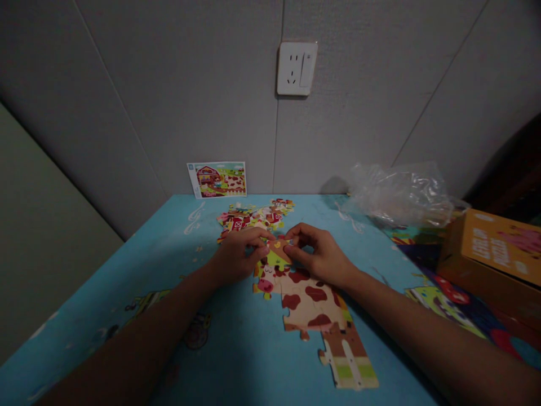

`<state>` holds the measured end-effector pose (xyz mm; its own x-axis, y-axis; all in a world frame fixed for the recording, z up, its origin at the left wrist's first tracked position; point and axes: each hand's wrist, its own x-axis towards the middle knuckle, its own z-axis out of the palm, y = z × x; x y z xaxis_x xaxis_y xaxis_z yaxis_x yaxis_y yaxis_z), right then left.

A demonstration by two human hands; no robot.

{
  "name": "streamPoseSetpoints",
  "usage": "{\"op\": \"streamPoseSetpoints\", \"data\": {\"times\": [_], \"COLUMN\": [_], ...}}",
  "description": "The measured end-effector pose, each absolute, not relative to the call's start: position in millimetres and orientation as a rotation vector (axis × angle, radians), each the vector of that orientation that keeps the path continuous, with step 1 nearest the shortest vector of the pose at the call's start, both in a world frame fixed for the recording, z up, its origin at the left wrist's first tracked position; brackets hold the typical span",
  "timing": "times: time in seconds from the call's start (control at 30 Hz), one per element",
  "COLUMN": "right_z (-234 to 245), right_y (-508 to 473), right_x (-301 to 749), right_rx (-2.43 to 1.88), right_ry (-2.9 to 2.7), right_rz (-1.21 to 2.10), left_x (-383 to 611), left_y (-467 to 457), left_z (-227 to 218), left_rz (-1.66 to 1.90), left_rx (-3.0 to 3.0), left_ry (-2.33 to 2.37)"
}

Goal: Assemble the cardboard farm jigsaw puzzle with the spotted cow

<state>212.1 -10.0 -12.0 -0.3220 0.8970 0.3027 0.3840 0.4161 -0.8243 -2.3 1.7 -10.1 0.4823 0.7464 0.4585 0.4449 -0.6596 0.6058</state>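
Note:
Between my two hands sits a puzzle piece (277, 252) in brown and yellow-green, at the top edge of a partly joined cow puzzle (313, 296). My left hand (240, 252) pinches the piece's left side with thumb and forefinger. On the other side, my right hand (318, 254) grips its right edge, thumb on top. Below the piece, the cow's pink-nosed face and brown-spotted body are joined, with a fence section running toward me. Whether the piece is locked into its neighbours I cannot tell. Loose puzzle pieces (243, 219) lie in a heap just beyond my hands.
A picture card (220, 179) of the farm scene leans on the wall at the back left. To the right are a crumpled clear plastic bag (401, 194) and an orange puzzle box (492, 265). The blue cartoon-print table cover (236, 338) meets the wall, which bears a socket (297, 69).

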Motion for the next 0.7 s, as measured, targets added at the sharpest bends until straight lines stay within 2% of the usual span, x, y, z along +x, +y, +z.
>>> {"op": "streamPoseSetpoints", "data": {"times": [0.37,0.53,0.7], "right_z": [-13.6,-22.3,-27.2], "right_y": [-3.6,18.9,32.0], "right_x": [215.1,235.9,248.0], "right_rx": [-1.160,-1.367,-1.613], "right_ry": [-1.838,-1.618,-1.578], "right_rz": [0.684,0.533,0.536], "left_x": [-2.0,-10.3,-16.3], "left_y": [5.1,17.0,23.7], "left_z": [-12.4,-12.1,-21.7], "left_rz": [1.053,1.294,1.116], "left_rx": [2.345,2.309,2.158], "left_ry": [1.081,1.602,1.943]}}
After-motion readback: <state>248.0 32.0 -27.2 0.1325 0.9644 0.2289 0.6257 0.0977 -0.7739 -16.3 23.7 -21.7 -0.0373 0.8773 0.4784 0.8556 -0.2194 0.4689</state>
